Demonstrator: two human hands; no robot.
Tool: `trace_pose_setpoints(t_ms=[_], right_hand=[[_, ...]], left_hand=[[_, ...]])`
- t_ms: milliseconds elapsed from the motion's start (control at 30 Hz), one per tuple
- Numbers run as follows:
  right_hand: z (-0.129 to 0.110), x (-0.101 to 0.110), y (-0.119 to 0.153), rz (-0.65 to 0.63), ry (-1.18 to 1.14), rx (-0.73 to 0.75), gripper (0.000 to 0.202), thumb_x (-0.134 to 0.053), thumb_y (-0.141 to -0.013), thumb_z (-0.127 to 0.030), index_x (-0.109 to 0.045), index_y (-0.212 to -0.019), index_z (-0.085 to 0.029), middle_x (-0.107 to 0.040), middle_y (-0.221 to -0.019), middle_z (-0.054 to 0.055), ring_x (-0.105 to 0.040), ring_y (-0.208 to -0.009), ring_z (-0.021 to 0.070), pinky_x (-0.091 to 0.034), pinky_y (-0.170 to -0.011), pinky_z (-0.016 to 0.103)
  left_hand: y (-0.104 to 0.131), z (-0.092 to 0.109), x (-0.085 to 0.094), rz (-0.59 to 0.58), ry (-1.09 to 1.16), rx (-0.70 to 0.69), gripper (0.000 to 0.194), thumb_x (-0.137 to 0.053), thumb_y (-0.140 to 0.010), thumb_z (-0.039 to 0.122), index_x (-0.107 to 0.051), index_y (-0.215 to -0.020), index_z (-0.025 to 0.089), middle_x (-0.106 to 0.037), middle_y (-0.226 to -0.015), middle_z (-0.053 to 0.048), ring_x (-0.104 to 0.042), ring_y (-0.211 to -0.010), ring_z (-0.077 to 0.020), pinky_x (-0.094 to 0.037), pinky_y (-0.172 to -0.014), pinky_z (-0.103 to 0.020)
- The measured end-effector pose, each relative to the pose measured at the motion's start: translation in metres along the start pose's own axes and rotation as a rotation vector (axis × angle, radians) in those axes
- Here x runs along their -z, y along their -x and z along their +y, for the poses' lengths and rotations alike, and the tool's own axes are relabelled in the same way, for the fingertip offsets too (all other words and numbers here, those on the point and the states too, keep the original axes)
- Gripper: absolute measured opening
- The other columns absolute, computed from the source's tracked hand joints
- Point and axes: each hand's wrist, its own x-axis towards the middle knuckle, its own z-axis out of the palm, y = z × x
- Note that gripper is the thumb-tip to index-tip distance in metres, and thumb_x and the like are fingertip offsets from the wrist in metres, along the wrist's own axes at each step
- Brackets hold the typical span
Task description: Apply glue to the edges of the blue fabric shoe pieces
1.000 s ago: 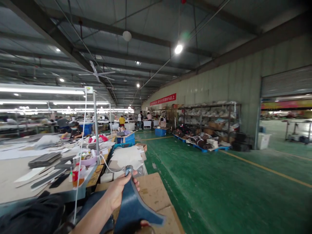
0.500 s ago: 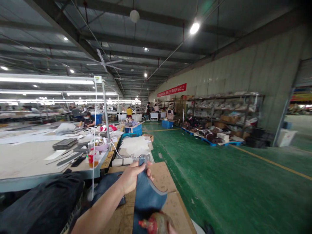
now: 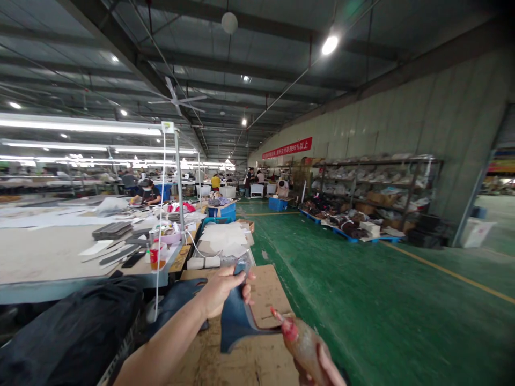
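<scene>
My left hand (image 3: 227,289) pinches the narrow upper end of a dark blue leather piece (image 3: 237,321), thumb on top and fingers curled beneath. The piece has a curved edge and hangs over a cardboard sheet (image 3: 265,295). At lower right, my right hand (image 3: 328,367) is wrapped round a glue bottle (image 3: 303,343) with a cloudy, stained body and a red nozzle. The nozzle points up and left, close to the right tip of the leather piece; whether they touch I cannot tell. More dark blue pieces (image 3: 177,300) lie left of my left forearm.
On the left stands a worktable (image 3: 48,252) with strips, a phone (image 3: 133,260) and a red-labelled container (image 3: 156,254). A dark bag-like bundle (image 3: 68,332) lies below it. Pale sheets (image 3: 225,236) are stacked ahead. Shelves (image 3: 378,187) line the right wall; co-workers are farther back.
My right hand has moved the glue bottle right, away from the leather, and its nozzle now points more upward. The leather piece has swung, with its lower part showing differently. The view has shifted slightly left.
</scene>
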Motion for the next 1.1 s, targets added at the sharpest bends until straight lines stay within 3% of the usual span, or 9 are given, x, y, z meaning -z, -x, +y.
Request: trace_pose_setpoints(t_ms=[67, 100, 167, 300, 433, 567, 633, 900, 1100], right_hand=[[-0.019, -0.006, 0.01, 0.124, -0.052, 0.124, 0.037, -0.079, -0.065, -0.045, -0.069, -0.097, -0.03, -0.076, -0.085, 0.001, -0.066, -0.058, 0.0161, -0.049, -0.046, 0.024], [-0.027, -0.013, 0.014, 0.152, -0.044, 0.208, 0.042, -0.079, -0.065, -0.045, -0.067, -0.102, -0.029, -0.075, -0.101, 0.004, -0.069, -0.077, 0.0203, -0.054, -0.056, 0.026], [-0.04, -0.032, 0.018, 0.142, 0.002, 0.341, 0.049, -0.079, -0.066, -0.044, -0.064, -0.109, -0.026, -0.065, -0.125, 0.008, -0.064, -0.104, 0.0284, -0.055, -0.074, 0.034], [-0.049, -0.058, 0.017, 0.105, 0.023, 0.42, 0.047, -0.08, -0.064, -0.042, -0.062, -0.104, -0.027, -0.055, -0.138, 0.008, -0.056, -0.116, 0.0306, -0.052, -0.085, 0.038], [-0.046, -0.058, 0.013, 0.105, 0.083, 0.425, 0.05, -0.082, -0.062, -0.039, -0.061, -0.105, -0.027, -0.062, -0.126, 0.008, -0.062, -0.105, 0.0264, -0.053, -0.076, 0.032], [-0.044, -0.054, 0.011, 0.237, 0.133, 0.422, 0.051, -0.085, -0.058, -0.036, -0.061, -0.102, -0.026, -0.07, -0.093, 0.001, -0.065, -0.078, 0.0165, -0.051, -0.067, 0.024], [-0.043, -0.053, 0.01, 0.294, 0.134, 0.439, 0.052, -0.086, -0.056, -0.036, -0.061, -0.1, -0.026, -0.07, -0.086, -0.002, -0.063, -0.073, 0.0139, -0.051, -0.065, 0.022], [-0.036, -0.049, 0.008, 0.238, 0.206, 0.452, 0.054, -0.084, -0.058, -0.038, -0.06, -0.104, -0.024, -0.07, -0.092, 0.002, -0.063, -0.077, 0.0163, -0.052, -0.068, 0.025], [-0.03, -0.044, 0.001, 0.313, 0.235, 0.481, 0.052, -0.083, -0.06, -0.038, -0.059, -0.104, -0.025, -0.069, -0.089, 0.001, -0.063, -0.073, 0.0155, -0.051, -0.064, 0.024]], left_hand=[[0.003, 0.001, -0.001, -0.01, -0.02, 0.025, 0.028, -0.072, -0.075, 0.035, -0.061, -0.087, 0.013, -0.057, -0.055, 0.001, -0.055, -0.051, -0.0123, -0.049, -0.066, -0.034], [0.004, 0.001, -0.001, -0.018, -0.031, 0.034, 0.029, -0.073, -0.074, 0.036, -0.061, -0.086, 0.013, -0.056, -0.055, 0.002, -0.054, -0.05, -0.012, -0.049, -0.066, -0.034], [0.004, 0.0, -0.001, -0.037, -0.067, 0.045, 0.03, -0.073, -0.073, 0.038, -0.06, -0.083, 0.013, -0.056, -0.053, 0.002, -0.053, -0.049, -0.0119, -0.05, -0.065, -0.034], [0.005, -0.006, 0.001, -0.071, -0.179, 0.065, 0.031, -0.069, -0.075, 0.042, -0.061, -0.079, 0.012, -0.058, -0.052, 0.0, -0.052, -0.046, -0.0118, -0.05, -0.064, -0.035], [0.008, -0.009, 0.003, -0.108, -0.246, 0.112, 0.034, -0.068, -0.075, 0.044, -0.063, -0.082, 0.011, -0.058, -0.052, 0.0, -0.052, -0.045, -0.012, -0.051, -0.064, -0.037], [0.012, -0.009, 0.002, -0.093, -0.221, 0.127, 0.035, -0.07, -0.072, 0.046, -0.061, -0.078, 0.013, -0.055, -0.049, 0.002, -0.049, -0.042, -0.0109, -0.051, -0.061, -0.035], [0.013, -0.009, 0.002, -0.085, -0.219, 0.134, 0.036, -0.071, -0.07, 0.047, -0.06, -0.076, 0.013, -0.054, -0.048, 0.002, -0.048, -0.041, -0.0107, -0.051, -0.06, -0.035], [0.013, -0.015, 0.004, -0.089, -0.281, 0.163, 0.035, -0.066, -0.073, 0.047, -0.061, -0.076, 0.013, -0.055, -0.047, 0.002, -0.048, -0.041, -0.0108, -0.05, -0.06, -0.035], [0.007, -0.021, 0.007, -0.095, -0.349, 0.209, 0.038, -0.066, -0.071, 0.05, -0.06, -0.077, 0.014, -0.055, -0.047, 0.002, -0.048, -0.041, -0.0112, -0.05, -0.061, -0.035]])
